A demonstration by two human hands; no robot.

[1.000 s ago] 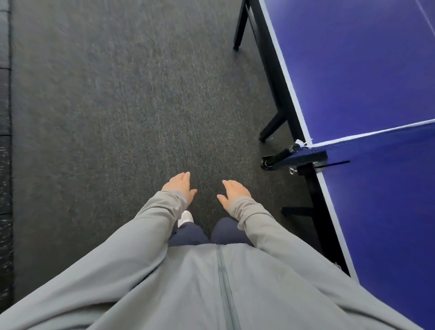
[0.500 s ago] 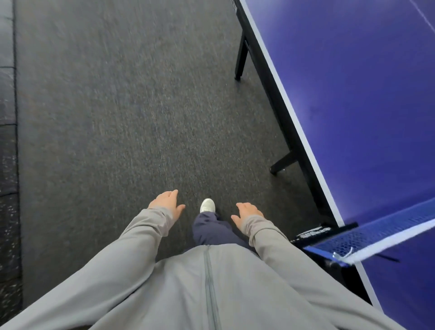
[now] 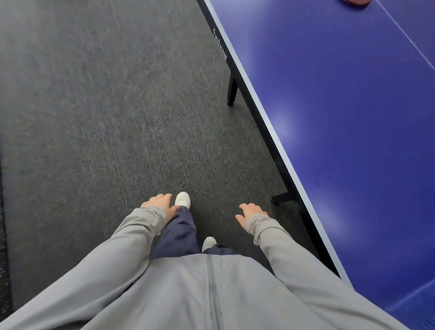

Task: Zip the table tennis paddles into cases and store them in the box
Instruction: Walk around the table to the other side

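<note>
My left hand point(image 3: 160, 203) hangs low in front of me over the carpet, fingers apart and holding nothing. My right hand point(image 3: 250, 214) is level with it, also empty with spread fingers, a short way left of the table's edge. A sliver of a red paddle point(image 3: 355, 2) shows on the blue table tennis table point(image 3: 341, 122) at the very top edge of the view. No cases or box are in sight.
Dark grey carpet point(image 3: 106, 117) fills the left and middle. The table's black frame and legs point(image 3: 231, 94) run diagonally along the right side. My white shoes point(image 3: 183, 199) and navy trousers show below my hands. The net point(image 3: 414, 294) is at the bottom right corner.
I have walked forward along the table's side: the net has slid back to the bottom right corner, and the red paddle has come into view at the top. Both hands stay empty.
</note>
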